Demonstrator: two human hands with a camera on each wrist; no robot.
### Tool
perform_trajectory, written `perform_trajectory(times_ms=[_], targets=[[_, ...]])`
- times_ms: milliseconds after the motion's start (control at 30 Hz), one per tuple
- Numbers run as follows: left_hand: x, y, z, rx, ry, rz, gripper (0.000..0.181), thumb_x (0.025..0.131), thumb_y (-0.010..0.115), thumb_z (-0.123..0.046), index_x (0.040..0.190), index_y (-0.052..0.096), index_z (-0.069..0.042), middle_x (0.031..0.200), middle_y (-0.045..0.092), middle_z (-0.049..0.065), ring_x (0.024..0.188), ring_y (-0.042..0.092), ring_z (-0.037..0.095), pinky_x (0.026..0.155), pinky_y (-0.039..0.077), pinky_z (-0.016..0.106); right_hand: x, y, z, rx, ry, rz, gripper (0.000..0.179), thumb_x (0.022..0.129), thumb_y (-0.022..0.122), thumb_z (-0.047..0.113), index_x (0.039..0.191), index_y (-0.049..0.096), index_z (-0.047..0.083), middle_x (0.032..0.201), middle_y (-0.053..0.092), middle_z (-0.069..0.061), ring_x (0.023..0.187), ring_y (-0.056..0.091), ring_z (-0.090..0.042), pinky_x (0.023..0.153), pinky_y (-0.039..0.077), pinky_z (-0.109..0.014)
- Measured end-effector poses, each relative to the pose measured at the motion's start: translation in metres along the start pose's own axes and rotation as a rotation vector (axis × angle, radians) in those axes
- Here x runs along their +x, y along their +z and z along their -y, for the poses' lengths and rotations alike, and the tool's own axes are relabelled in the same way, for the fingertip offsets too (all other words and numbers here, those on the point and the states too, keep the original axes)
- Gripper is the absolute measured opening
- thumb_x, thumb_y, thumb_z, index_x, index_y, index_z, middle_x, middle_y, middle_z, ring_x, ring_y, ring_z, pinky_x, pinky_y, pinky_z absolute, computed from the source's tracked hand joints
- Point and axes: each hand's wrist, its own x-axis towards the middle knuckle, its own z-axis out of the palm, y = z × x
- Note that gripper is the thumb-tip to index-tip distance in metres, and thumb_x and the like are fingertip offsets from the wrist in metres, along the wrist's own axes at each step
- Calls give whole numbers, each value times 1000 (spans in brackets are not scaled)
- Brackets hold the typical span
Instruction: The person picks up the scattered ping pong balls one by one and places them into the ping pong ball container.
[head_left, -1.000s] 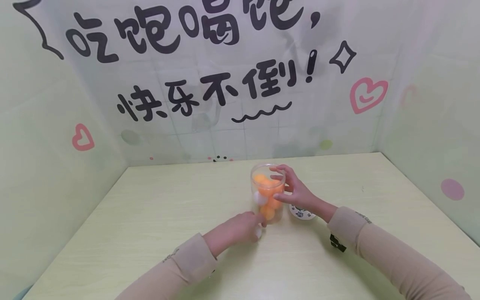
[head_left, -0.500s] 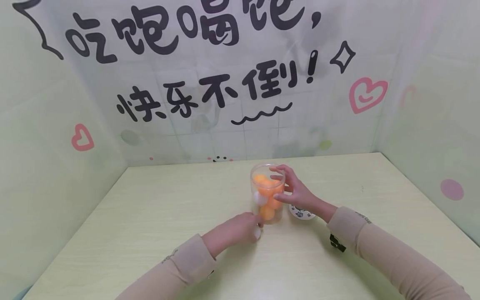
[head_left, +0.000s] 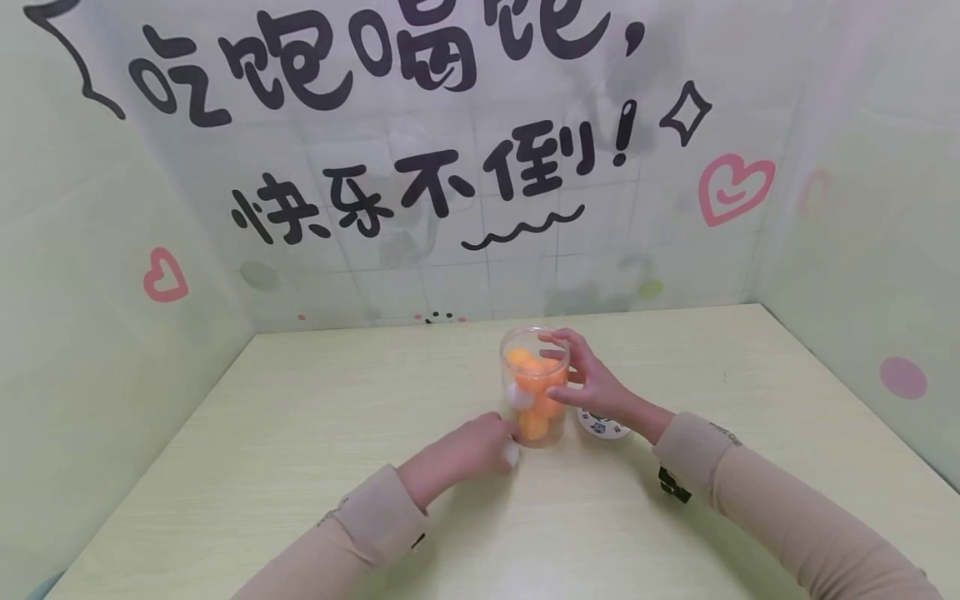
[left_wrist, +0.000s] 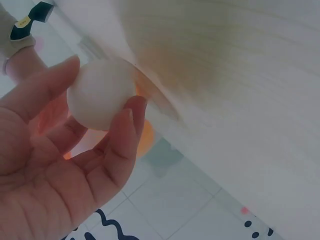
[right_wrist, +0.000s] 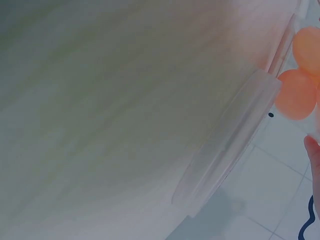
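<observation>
A clear plastic jar (head_left: 557, 431) stands upright on the table, holding several orange ping-pong balls (head_left: 534, 423) and a white one (head_left: 519, 395). My right hand (head_left: 592, 382) grips the jar's right side near the rim, thumb in front and fingers behind. Left of the jar's base, my left hand (head_left: 476, 450) pinches a white ping-pong ball (left_wrist: 102, 95) between thumb and fingertips, seen closely in the left wrist view. In the right wrist view, orange balls (right_wrist: 296, 95) show through the jar wall, and only a fingertip of the right hand is visible at the edge.
A round white lid (head_left: 602, 425) with printed figures lies flat on the table (head_left: 345, 400), right of the jar and partly under the right wrist. Behind the table hangs a white backdrop (head_left: 420, 275) with black lettering. Pale side walls stand left and right.
My left hand has shifted slightly left and away from the jar's base with the white ball. The right hand and jar have stayed in place.
</observation>
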Motion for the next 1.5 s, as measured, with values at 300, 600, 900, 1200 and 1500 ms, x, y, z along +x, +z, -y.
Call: perform_trajectory(times_ms=[300,600,900,1200,1500], targets=[[-49,-46,-30,-34,29,-71,33,78,67,-6,110,62,-7,91,55,5,75,47,16,72,46,31,-1,1,1,-1,-9,-1,69,82,65,6,135,21,10,145,26,-13,130,32,-39,95,36,-59],[-50,-62,-19,-104,10,-158,37,78,69,-9,113,58,-3,100,59,12,84,53,20,78,49,36,-3,2,0,-1,-7,-3,69,81,65,6,135,21,10,145,26,-13,130,32,-40,95,36,-59],[-56,-83,-22,-147,-1,-282,35,80,65,-7,113,58,-2,100,58,14,84,53,22,76,49,36,-4,5,3,-9,3,-13,69,82,65,5,135,21,11,145,26,-13,130,32,-39,95,36,-59],[-61,-95,-26,-216,-48,-393,38,82,63,-11,118,56,-7,113,51,19,93,53,28,78,50,41,-5,7,4,-2,-5,-10,69,82,65,7,135,21,11,145,25,-13,130,31,-40,96,36,-60],[-64,-106,-30,-333,-6,-501,42,84,61,-12,124,52,-5,124,47,20,103,51,32,83,49,43,-6,8,3,-4,0,-12,70,82,65,7,135,21,12,145,26,-12,130,32,-40,96,35,-60]])
